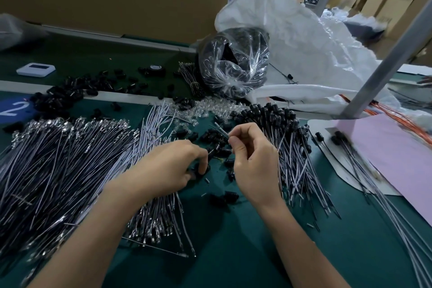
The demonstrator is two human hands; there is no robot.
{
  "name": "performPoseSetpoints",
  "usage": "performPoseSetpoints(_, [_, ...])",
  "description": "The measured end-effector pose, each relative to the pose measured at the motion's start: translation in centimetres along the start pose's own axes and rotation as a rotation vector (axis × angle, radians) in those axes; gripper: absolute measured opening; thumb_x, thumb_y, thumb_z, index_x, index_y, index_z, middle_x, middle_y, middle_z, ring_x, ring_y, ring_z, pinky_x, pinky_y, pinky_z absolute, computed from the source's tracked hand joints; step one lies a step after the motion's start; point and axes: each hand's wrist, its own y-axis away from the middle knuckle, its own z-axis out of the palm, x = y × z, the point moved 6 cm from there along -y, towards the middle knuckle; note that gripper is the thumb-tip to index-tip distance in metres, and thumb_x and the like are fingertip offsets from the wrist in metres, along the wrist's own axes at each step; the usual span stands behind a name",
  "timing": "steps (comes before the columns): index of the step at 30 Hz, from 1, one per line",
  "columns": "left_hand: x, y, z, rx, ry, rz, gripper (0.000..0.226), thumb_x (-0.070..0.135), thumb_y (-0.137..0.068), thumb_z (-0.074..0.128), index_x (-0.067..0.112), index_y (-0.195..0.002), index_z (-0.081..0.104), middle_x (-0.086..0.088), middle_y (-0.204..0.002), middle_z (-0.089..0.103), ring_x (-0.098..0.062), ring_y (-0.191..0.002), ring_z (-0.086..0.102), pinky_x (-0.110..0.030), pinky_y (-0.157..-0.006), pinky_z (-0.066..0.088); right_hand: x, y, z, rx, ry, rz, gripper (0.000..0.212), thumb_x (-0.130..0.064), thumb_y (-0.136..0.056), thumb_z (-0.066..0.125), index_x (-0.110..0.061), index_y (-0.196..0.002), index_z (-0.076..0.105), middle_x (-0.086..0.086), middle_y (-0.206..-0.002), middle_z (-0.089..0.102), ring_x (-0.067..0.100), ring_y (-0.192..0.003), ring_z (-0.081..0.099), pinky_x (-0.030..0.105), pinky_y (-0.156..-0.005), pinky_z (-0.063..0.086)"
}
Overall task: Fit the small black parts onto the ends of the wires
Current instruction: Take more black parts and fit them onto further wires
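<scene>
1. Pinching thumb and forefinger of the right hand (254, 163), at the centre of the frame, clamp a thin wire (221, 130). Its free end slants toward the upper left, and the tip is too blurred to read.
2. Just left of it, the left hand (168, 168) curls its fingers down onto a black part (197, 170) and grips it. Most of that part is hidden under the fingertips.
3. A green table (233, 252) fills the lower frame and is cut off at every edge.
4. A big white sack (304, 37) slumps at the upper right. Its mouth faces away, so what it holds cannot be seen.
5. A broad pile of bare wires (58, 166) spreads over the left side, running out of the frame at the left and bottom.
6. Fitted wires (287, 161) carrying black caps fan out right of the right hand, which covers part of them.
7. A pink sheet (397, 147) lies at the right edge, with a grey post (385, 61) rising from its upper corner.
8. A clear plastic bag (233, 61), above centre against the sack, is knotted shut and stuffed with dark pieces, their shape lost behind the glare.
9. Loose black parts (70, 96) scatter across the upper left and also lie between the two hands.
10. Small clear pieces (205, 105) lie heaped just below the bag.
11. Orange wires (397, 114) show behind the post, mostly hidden.
12. A small white device (36, 69) sits at the far left.
</scene>
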Motion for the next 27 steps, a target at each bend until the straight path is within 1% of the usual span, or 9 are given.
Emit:
performPoseSetpoints(4, [0.3, -0.1, 0.0, 0.081, -0.027, 0.041, 0.026, 0.029, -0.087, 0.071, 0.042, -0.088, 0.049, 0.016, -0.099, 0.056, -0.007, -0.091, 0.053, -0.024, -0.077, 0.043, 0.2, 0.1, 0.2, -0.018, 0.021, -0.005, 0.015, -0.002, -0.094, 0.059, -0.015, -0.087, 0.059, -0.006, -0.078, 0.059, 0.007, -0.073, 0.055, 0.013, -0.067, 0.043])
performPoseSetpoints(7, [0.0, -0.1, 0.0, 0.113, 0.019, 0.033, 0.024, 0.034, -0.088, 0.069, 0.04, -0.09, 0.046, 0.014, -0.099, 0.064, -0.008, -0.091, 0.058, -0.029, -0.081, 0.05, 0.2, 0.0, 0.2, -0.019, 0.047, -0.012, 0.016, -0.002, -0.093, 0.059, -0.016, -0.087, 0.06, -0.008, -0.078, 0.059, 0.006, -0.073, 0.056, 0.012, -0.067, 0.042])
performPoseSetpoints(9, [-0.2, -0.1, -0.6, 0.202, 0.213, 0.022, 0.022, 0.026, -0.089, 0.071, 0.036, -0.094, 0.052, 0.014, -0.094, 0.066, -0.005, -0.089, 0.063, -0.029, -0.083, 0.054, 0.2, 0.0, 0.2, -0.024, 0.064, -0.015, 0.015, 0.0, -0.092, 0.06, -0.014, -0.088, 0.064, -0.007, -0.081, 0.062, 0.005, -0.076, 0.058, 0.013, -0.069, 0.044])
performPoseSetpoints(11, [-0.6, 0.0, -1.6, 0.356, 0.417, 0.008, 0.019, 0.016, -0.09, 0.069, 0.031, -0.102, 0.064, 0.017, -0.089, 0.067, 0.004, -0.082, 0.064, -0.019, -0.078, 0.053, 0.1, -0.1, 0.1, -0.015, 0.085, -0.031, 0.017, 0.002, -0.092, 0.06, -0.012, -0.092, 0.069, -0.004, -0.086, 0.065, 0.005, -0.081, 0.06, 0.013, -0.073, 0.046])
performPoseSetpoints(13, [-1.2, 0.1, -2.3, 0.465, 0.562, -0.027, 0.018, 0.012, -0.091, 0.067, 0.02, -0.105, 0.073, 0.013, -0.089, 0.072, 0.001, -0.081, 0.066, -0.018, -0.077, 0.055, 0.0, 0.0, -0.1, 0.001, 0.091, -0.051, 0.018, 0.002, -0.092, 0.06, -0.011, -0.095, 0.071, -0.004, -0.089, 0.066, 0.005, -0.085, 0.06, 0.011, -0.074, 0.046])
performPoseSetpoints(16, [-1.6, 0.1, -2.1, 0.477, 0.885, -0.069, 0.015, 0.01, -0.09, 0.067, 0.015, -0.101, 0.075, 0.001, -0.087, 0.077, -0.015, -0.083, 0.072, -0.025, -0.074, 0.058, -0.1, 0.1, 0.0, 0.008, 0.085, -0.056, 0.013, -0.001, -0.092, 0.061, -0.01, -0.094, 0.07, -0.003, -0.088, 0.066, 0.006, -0.08, 0.061, 0.012, -0.07, 0.046])
performPoseSetpoints(18, [-1.5, 0.2, -1.8, 0.498, 1.164, -0.09, 0.014, 0.013, -0.086, 0.068, 0.013, -0.099, 0.073, -0.003, -0.087, 0.077, -0.016, -0.081, 0.073, -0.021, -0.068, 0.057, 0.0, 0.1, 0.2, 0.006, 0.072, -0.047, 0.011, -0.003, -0.091, 0.062, -0.011, -0.094, 0.069, -0.003, -0.087, 0.066, 0.005, -0.077, 0.061, 0.011, -0.069, 0.045])
performPoseSetpoints(21, [-1.7, 0.2, -1.1, 0.541, 1.561, -0.115, 0.027, 0.018, -0.076, 0.067, 0.005, -0.099, 0.07, -0.01, -0.09, 0.076, -0.018, -0.081, 0.074, -0.019, -0.066, 0.056, 0.4, 0.1, 0.3, -0.001, 0.027, -0.012, 0.009, -0.005, -0.092, 0.063, -0.011, -0.094, 0.068, -0.004, -0.083, 0.065, 0.003, -0.071, 0.059, 0.01, -0.065, 0.044])
performPoseSetpoints(27, [-2.2, -0.1, -0.3, 0.527, 1.758, -0.138, 0.029, 0.017, -0.076, 0.067, 0.001, -0.101, 0.068, -0.015, -0.095, 0.075, -0.018, -0.081, 0.073, -0.019, -0.067, 0.057, 0.6, -0.1, -0.1, 0.002, -0.005, 0.014, 0.015, -0.003, -0.092, 0.063, -0.018, -0.091, 0.065, -0.007, -0.079, 0.065, 0.003, -0.069, 0.059, 0.012, -0.063, 0.046])
